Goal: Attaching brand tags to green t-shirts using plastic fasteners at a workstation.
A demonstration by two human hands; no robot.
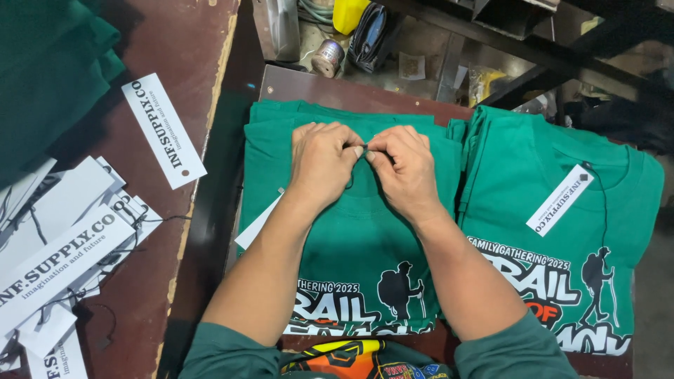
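Green printed T-shirt (351, 245), lying flat atop a stack, white tag (257, 223) at its left edge

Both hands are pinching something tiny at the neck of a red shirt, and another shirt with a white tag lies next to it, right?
Not red: the head view shows a green shirt. The left hand and right hand do pinch at its neck, beside another shirt with a white tag.

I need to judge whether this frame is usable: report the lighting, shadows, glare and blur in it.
Head view: even overhead light on the green shirt and both hands, left hand and right hand, which look sharp; soft arm shadows fall on the shirt; the far right edge and top corner sink into darkness; the white tags at left are bright yet not glaring; slight wide-angle bending at the edges.
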